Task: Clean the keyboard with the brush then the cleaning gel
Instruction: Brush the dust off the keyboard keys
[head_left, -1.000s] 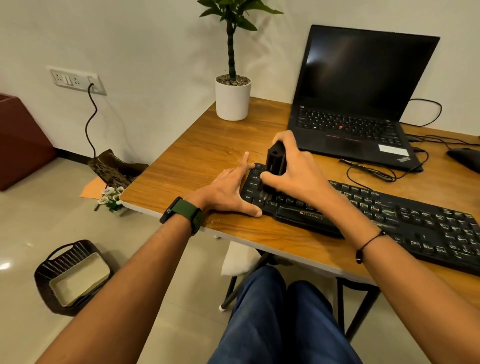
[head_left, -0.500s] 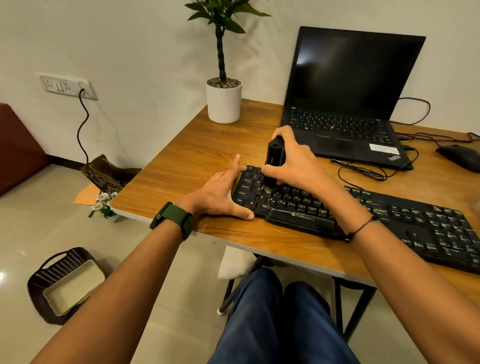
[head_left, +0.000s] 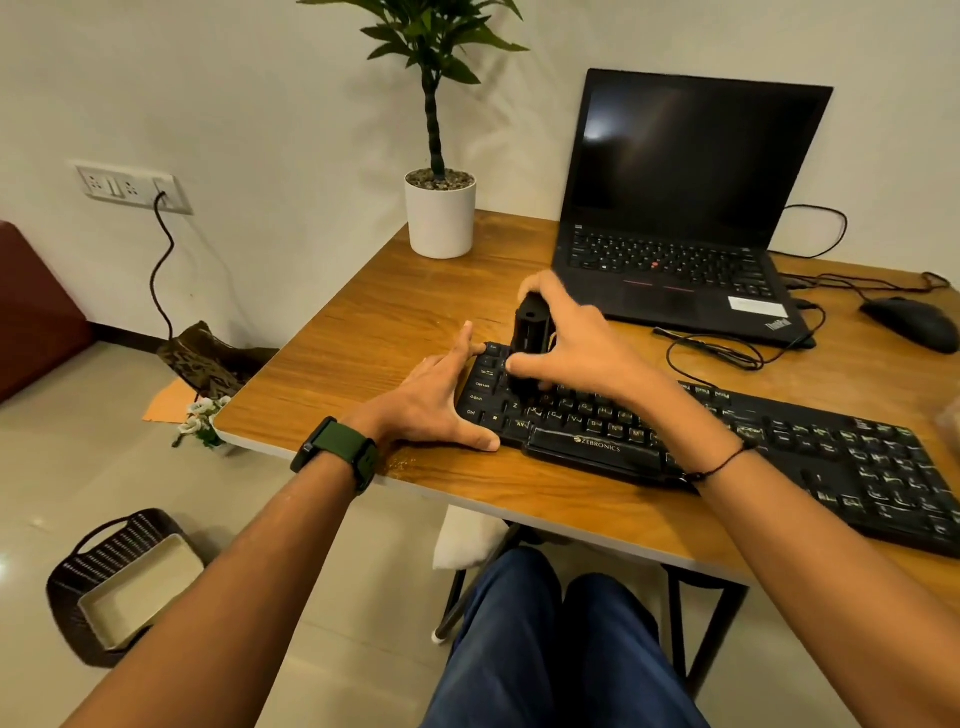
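The right hand (head_left: 582, 343) grips the black brush (head_left: 531, 332) upright, fingers over its top and thumb against its near side, with its lower end on the left-hand keys of the keyboard (head_left: 727, 441). The left hand (head_left: 436, 400) lies flat with fingers straight and spread, braced against the keyboard's left end, thumb along its front corner and forefinger at its back corner. The two hands sit close together, the brush between them.

The keyboard lies slantwise across the tabletop (head_left: 374, 332), its left end near the front edge and its right end running out of view. Bare wood stretches left of the keyboard toward the tabletop's left corner and back to the pot. Behind the keyboard there is a narrow strip crossed by a cable (head_left: 717, 353).

One laptop (head_left: 680, 218) stands open with a dark screen at the back, one mouse (head_left: 914, 322) to its right, and one potted plant (head_left: 440, 213) at the back left. One basket (head_left: 104, 577) sits on the floor. No cleaning gel can be made out.
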